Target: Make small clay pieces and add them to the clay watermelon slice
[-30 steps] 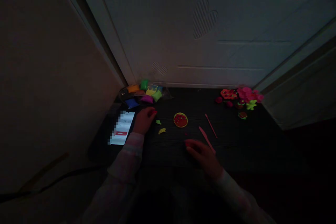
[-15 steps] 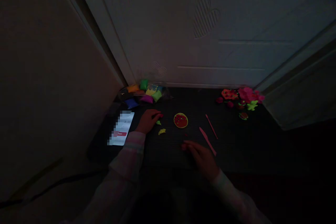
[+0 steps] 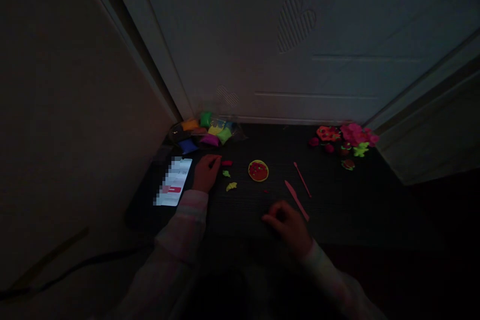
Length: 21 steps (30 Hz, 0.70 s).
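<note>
My left hand (image 3: pixel 205 173) rests on the dark table with its fingers curled and nothing visible in them. A red clay piece (image 3: pixel 227 163) lies just right of its fingertips. Below that are a small green clay scrap (image 3: pixel 226 173) and a yellow one (image 3: pixel 231 186). Near the front edge, my right hand (image 3: pixel 288 224) is closed in a pinch; whatever is between the fingers is too dark to make out. A tiny red bit (image 3: pixel 266 191) lies above it. Between and beyond the hands sits a round clay pizza (image 3: pixel 258 171), red with a yellow rim.
A pink plastic knife (image 3: pixel 296 200) and a thin pink stick tool (image 3: pixel 302 180) lie right of the pizza. Coloured clay packets (image 3: pixel 210 140) are heaped at the back left, above a lit phone (image 3: pixel 176 182). Pink clay flowers (image 3: pixel 358 135) and other small figures stand back right, before a white door (image 3: pixel 240 45).
My left hand has drawn back left from the red clay piece, which now shows whole. My right hand's fingers have curled in further, and the reddish lump at their tips no longer shows.
</note>
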Available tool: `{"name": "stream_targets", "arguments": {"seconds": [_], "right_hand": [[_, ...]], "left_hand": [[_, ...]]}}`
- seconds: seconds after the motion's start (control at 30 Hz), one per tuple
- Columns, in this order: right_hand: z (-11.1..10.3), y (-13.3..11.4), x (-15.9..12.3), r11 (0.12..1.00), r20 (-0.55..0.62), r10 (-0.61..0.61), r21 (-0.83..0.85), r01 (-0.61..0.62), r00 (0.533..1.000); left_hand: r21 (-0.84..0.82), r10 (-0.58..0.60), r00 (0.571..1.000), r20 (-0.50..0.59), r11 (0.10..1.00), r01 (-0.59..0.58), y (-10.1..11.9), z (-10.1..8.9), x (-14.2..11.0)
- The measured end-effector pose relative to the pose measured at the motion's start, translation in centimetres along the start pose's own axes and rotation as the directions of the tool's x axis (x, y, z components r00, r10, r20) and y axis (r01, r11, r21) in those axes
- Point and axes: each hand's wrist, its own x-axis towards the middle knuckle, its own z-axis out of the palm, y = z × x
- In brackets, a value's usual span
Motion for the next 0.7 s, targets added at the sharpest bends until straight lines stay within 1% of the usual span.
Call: {"name": "stream_targets", "arguments": {"seconds": [0.07,0.2,0.27,0.43,0.5,0.63,0.7], "right_hand": [[-0.05,-0.04,0.0,1.0,-0.011,0.005,0.014,-0.005,1.0],[-0.17,-0.41,-0.01,0.997,0.043,0.001,0.071,-0.004,0.999],[-0.19,-0.57,0.01,0.994,0.05,0.001,0.112,-0.007,0.999],[0.09,-0.22,0.02,0.951,0.048,0.043,0.303,-0.055,0.998],[0.25,-0.01,-0.01,0.934,0.039,0.057,0.35,-0.067,0.998],[0.3,-0.05,-0.09,0.941,0.004,0.109,0.321,-0.105,0.994],[0.19,-0.22,-0.11,0.941,0.012,0.12,0.317,-0.118,0.993]], "left_hand": [[-0.012,-0.019,0.999,-0.03,1.0,0.018,-0.07,-0.07,-0.16],[-0.027,-0.051,0.996,-0.072,0.998,0.05,0.05,-0.32,-0.56],[-0.033,-0.06,0.995,-0.084,0.998,0.057,0.16,-0.41,-0.77],[-0.043,-0.066,0.992,-0.104,0.997,0.062,0.19,-0.41,-1.01],[-0.045,-0.068,0.992,-0.106,0.997,0.063,0.11,-0.37,-0.99],[-0.044,-0.072,0.992,-0.106,0.997,0.067,-0.06,-0.32,-0.94],[-0.044,-0.074,0.992,-0.106,0.997,0.07,-0.11,-0.31,-0.94]]}}
